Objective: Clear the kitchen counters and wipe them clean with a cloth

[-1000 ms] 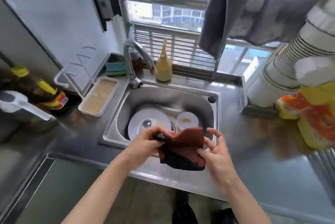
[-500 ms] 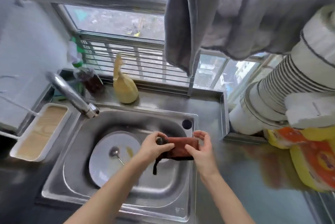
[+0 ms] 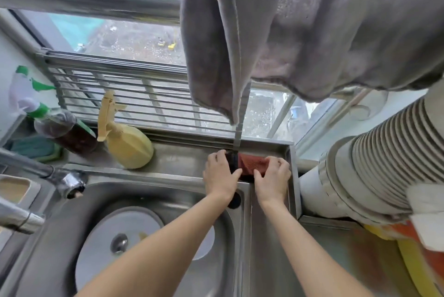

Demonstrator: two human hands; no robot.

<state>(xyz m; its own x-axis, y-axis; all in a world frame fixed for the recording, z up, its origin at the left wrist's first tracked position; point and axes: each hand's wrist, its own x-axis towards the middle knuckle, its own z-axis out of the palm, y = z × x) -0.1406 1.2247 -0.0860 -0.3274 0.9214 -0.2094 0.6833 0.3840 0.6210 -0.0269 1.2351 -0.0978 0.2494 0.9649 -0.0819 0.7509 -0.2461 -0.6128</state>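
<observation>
A folded reddish-brown cloth (image 3: 251, 164) lies on the steel counter (image 3: 182, 159) behind the sink, in the back right corner by the window. My left hand (image 3: 219, 174) holds its dark left end with the fingers curled over it. My right hand (image 3: 272, 176) grips the right end. Both hands press the cloth down onto the counter. Much of the cloth is hidden under my hands.
The steel sink (image 3: 134, 236) holds a white plate (image 3: 120, 243) with a spoon. A tap (image 3: 36, 171) juts in from the left. A yellow spray bottle (image 3: 125, 140), a dark jar (image 3: 69, 133) and a green sponge (image 3: 33, 149) stand along the window. A grey towel (image 3: 288, 32) hangs overhead; a ribbed duct (image 3: 372, 164) is at right.
Both hands carried the cloth from over the sink to the back right counter corner and folded it smaller. The view moved forward and to the right.
</observation>
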